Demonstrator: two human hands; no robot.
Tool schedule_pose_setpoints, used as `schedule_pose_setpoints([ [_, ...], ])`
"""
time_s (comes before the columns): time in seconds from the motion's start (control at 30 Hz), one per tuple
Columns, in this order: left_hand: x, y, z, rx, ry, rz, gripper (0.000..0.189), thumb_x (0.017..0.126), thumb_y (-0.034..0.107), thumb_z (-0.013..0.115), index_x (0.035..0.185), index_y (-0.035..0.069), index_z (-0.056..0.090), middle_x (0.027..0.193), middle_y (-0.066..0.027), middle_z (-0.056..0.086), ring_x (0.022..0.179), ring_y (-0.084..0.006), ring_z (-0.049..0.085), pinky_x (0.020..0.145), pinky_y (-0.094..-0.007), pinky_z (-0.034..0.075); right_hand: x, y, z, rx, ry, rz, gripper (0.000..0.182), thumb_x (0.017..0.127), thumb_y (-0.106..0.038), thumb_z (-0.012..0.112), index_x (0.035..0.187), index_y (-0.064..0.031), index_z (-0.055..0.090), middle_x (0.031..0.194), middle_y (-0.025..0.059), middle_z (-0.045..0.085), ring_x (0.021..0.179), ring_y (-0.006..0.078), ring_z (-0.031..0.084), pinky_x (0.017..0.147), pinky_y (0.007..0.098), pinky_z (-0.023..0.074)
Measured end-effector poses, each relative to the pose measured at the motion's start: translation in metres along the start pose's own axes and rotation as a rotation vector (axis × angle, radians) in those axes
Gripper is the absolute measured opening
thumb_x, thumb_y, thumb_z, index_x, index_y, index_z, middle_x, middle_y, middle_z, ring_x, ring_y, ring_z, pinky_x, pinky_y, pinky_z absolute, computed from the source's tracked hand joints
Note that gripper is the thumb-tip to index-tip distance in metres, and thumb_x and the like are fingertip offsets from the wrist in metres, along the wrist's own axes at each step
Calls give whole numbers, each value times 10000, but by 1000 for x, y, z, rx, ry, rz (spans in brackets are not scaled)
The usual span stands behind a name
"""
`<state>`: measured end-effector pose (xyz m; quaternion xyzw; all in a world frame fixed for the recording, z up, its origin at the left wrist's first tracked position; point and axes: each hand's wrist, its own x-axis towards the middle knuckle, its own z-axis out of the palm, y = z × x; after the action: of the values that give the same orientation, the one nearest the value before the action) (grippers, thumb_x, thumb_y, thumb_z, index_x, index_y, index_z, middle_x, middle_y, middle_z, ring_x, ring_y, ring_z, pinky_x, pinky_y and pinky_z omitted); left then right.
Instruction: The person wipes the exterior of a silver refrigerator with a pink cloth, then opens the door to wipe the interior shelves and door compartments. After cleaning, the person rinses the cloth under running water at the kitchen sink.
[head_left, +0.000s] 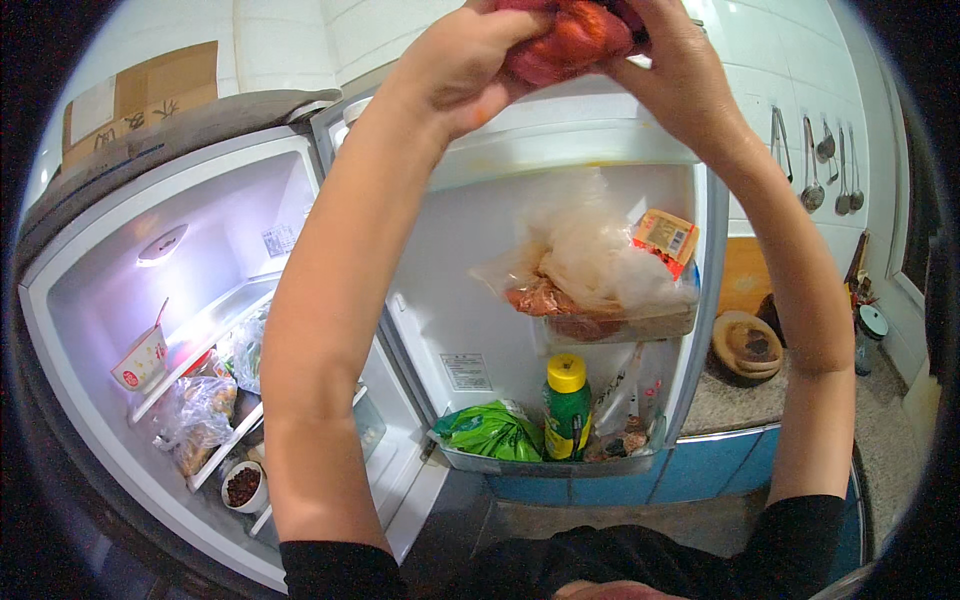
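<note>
Both my hands are raised at the top edge of the picture, in front of the opened refrigerator door. Between them is a shiny red bundle, probably a plastic bag; its upper part is cut off by the frame. My left hand grips its left side, and my right hand holds its right side. Below them, the middle door shelf bears a cloudy plastic bag and a packet with a printed label. A green bottle with a yellow cap stands in the bottom door bin.
Left is the lit refrigerator interior, with a paper bowl, bagged food and a white bowl of dark red pieces. A cardboard box sits on top. Right are a stone counter, a round wooden lid and hanging ladles.
</note>
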<state>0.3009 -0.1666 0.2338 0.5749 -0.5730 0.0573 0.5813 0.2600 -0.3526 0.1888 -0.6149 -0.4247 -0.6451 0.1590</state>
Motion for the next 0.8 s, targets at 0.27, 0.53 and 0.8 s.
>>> schedule_pose_setpoints([
  [0.27,-97,-9,-46,1324,327,192,274,966,266,610,1050,23,704,908,-102,690,867,-187,662,765,-300,505,16,34,-56,-345,-596,132,460,810,49,612,1261,-43,596,1244,150,584,1096,267,607,944,363,520],
  [0.53,-120,-45,-50,1282,432,500,230,967,171,577,874,-8,687,817,-118,674,762,-221,634,726,-315,482,33,35,10,-314,-1043,207,305,791,35,607,1080,-23,686,986,125,649,925,247,627,872,349,518],
  [0.8,-118,-56,-52,1304,461,655,159,920,133,613,909,-2,695,881,-154,689,832,-307,654,781,-356,497,49,20,93,15,-989,230,330,906,-176,653,1202,-31,653,1027,120,708,897,177,622,862,319,502],
])
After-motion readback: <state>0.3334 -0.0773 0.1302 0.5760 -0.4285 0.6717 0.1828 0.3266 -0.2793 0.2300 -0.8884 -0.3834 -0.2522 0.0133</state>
